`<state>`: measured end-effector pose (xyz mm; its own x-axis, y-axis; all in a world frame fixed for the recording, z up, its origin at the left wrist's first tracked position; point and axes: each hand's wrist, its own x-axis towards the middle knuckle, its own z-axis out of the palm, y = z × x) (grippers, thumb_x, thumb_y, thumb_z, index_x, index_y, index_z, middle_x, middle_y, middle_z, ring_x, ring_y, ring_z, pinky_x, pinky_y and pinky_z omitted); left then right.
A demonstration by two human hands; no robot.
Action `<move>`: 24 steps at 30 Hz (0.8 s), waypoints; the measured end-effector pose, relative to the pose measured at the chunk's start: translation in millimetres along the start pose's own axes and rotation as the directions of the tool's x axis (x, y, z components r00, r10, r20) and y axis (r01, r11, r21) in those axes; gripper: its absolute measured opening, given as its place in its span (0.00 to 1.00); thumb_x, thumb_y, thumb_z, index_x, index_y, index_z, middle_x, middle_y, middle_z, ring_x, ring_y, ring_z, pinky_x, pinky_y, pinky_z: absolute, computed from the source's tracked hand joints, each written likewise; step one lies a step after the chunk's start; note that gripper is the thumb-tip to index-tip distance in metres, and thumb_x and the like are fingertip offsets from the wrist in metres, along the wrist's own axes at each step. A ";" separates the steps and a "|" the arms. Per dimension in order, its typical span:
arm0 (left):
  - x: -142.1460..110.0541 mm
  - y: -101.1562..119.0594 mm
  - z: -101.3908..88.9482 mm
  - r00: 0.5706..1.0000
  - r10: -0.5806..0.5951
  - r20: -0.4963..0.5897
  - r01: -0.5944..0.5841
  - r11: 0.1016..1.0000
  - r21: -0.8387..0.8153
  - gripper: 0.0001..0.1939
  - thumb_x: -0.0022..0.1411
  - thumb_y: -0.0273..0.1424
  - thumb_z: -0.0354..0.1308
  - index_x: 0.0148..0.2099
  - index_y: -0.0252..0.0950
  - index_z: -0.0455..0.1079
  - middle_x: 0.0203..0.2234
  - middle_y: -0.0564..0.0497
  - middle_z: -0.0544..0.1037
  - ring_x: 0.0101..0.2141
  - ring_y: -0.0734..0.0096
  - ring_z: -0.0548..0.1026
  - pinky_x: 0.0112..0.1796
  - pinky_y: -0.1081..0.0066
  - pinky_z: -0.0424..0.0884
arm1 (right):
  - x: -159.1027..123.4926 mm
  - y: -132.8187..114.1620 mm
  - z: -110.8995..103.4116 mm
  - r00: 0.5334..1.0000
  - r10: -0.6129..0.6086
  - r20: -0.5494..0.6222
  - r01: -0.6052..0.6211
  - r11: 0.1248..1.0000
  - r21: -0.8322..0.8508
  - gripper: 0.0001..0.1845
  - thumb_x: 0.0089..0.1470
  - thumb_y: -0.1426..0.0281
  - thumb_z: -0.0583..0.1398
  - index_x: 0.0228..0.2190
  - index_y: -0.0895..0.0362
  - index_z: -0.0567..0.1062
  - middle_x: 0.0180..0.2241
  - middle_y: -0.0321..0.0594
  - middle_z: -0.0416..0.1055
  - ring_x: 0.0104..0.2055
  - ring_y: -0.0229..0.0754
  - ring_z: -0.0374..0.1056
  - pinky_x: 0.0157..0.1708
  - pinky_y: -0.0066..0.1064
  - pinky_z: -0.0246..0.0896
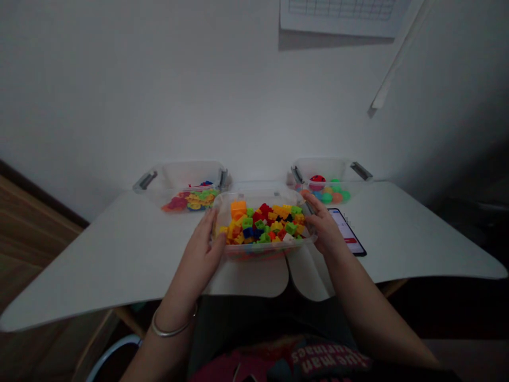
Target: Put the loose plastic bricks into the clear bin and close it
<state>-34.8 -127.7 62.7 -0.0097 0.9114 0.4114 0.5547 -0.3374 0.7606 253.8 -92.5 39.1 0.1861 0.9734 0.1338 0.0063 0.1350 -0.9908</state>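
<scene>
Between my two hands is a clear plastic box [258,248], open at the top and full of toy building bricks [264,223] in yellow, orange, red, green and blue. My left hand [207,241] grips its left end, thumb over the near rim. On the right end, my right hand [323,223] is closed around the side wall, partly hiding a grey clip. The box is near the middle of the white table, tilted a little toward me; whether its base touches the tabletop I cannot tell.
Behind on the left, a clear box [170,183] holds colourful plastic pieces [194,200]. Another clear box [338,165] at the back right holds coloured balls [332,194]. A phone [350,233] lies beside my right hand on the white table [131,249]. The wall closes off the back.
</scene>
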 end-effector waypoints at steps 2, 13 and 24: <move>-1.1 -4.2 0.2 0.999 -0.047 0.016 0.049 0.993 -0.109 0.30 0.57 0.34 0.57 0.62 0.40 0.66 0.62 0.44 0.66 0.63 0.52 0.62 0.65 0.50 0.51 | -2.1 -3.0 1.6 1.000 0.003 0.018 -0.004 0.999 0.041 0.44 0.39 0.70 0.57 0.61 0.48 0.62 0.65 0.40 0.58 0.61 0.53 0.62 0.48 0.44 0.70; -7.5 -3.2 -11.7 0.993 0.062 -0.104 -0.040 0.980 0.196 0.25 0.60 0.35 0.52 0.59 0.40 0.69 0.61 0.44 0.68 0.63 0.47 0.61 0.63 0.44 0.51 | -6.3 8.0 21.2 0.999 -0.048 0.020 0.048 0.999 0.001 0.42 0.42 0.69 0.57 0.61 0.47 0.62 0.65 0.39 0.58 0.64 0.51 0.58 0.52 0.46 0.68; -13.2 37.0 13.4 0.914 0.395 0.096 -0.386 0.770 0.509 0.19 0.63 0.31 0.52 0.54 0.40 0.73 0.54 0.44 0.76 0.60 0.48 0.66 0.63 0.42 0.49 | -23.7 9.8 82.8 0.990 -0.060 0.128 0.039 0.986 0.163 0.37 0.49 0.67 0.57 0.62 0.50 0.60 0.67 0.38 0.54 0.67 0.45 0.52 0.66 0.44 0.48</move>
<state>-3.0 -149.1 78.7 0.2901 0.7223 0.6278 0.8539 -0.4916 0.1710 168.1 -98.9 27.8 0.0579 0.9792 0.1944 -0.1470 0.2010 -0.9685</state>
